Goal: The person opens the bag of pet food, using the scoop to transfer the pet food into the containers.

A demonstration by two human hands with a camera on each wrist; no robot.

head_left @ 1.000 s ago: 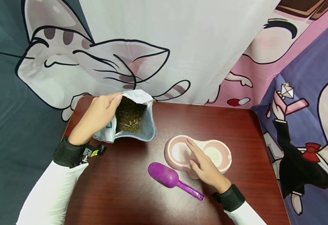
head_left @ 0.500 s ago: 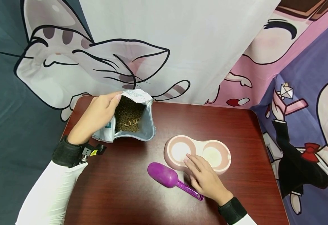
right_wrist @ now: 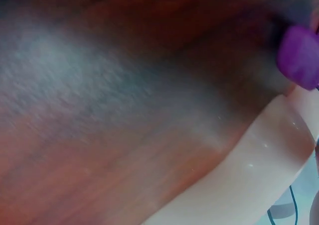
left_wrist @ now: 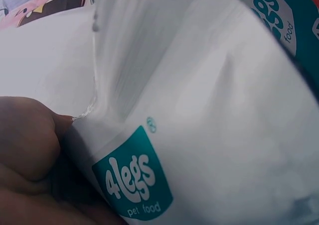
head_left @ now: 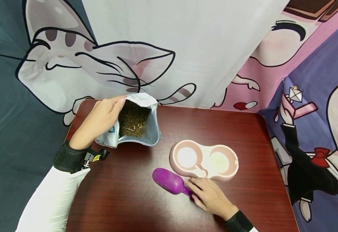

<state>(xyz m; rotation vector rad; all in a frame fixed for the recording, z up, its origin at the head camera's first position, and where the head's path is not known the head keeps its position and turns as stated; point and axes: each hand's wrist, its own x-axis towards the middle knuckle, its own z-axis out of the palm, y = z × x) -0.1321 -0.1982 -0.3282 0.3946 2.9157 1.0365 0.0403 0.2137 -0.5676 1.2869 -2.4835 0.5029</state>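
Observation:
On the left of the head view, my left hand [head_left: 100, 117] pinches the rim of a pet food bag [head_left: 154, 130], which stands with its mouth wide and brown pellets [head_left: 132, 120] inside. The left wrist view has the thumb [left_wrist: 27, 138] at the edge of the bag's white side [left_wrist: 219, 130], lettered "4Legs pet food". My right hand [head_left: 211, 196] is over the handle of a purple scoop [head_left: 169, 182] lying on the table, thumb and forefinger spread to either side of it. The hand hides most of the handle. Only part of the scoop [right_wrist: 300, 58] enters the right wrist view.
A pink double pet bowl [head_left: 205, 148] with two white-bottomed hollows sits just beyond the right hand and scoop. The brown table [head_left: 122, 199] ends at a cartoon-printed cloth backdrop [head_left: 201, 48].
My right hand has drawn back from over the double bowl, toward the near side, and come down to the scoop's handle. The left hand, bag, bowl and scoop have stayed put.

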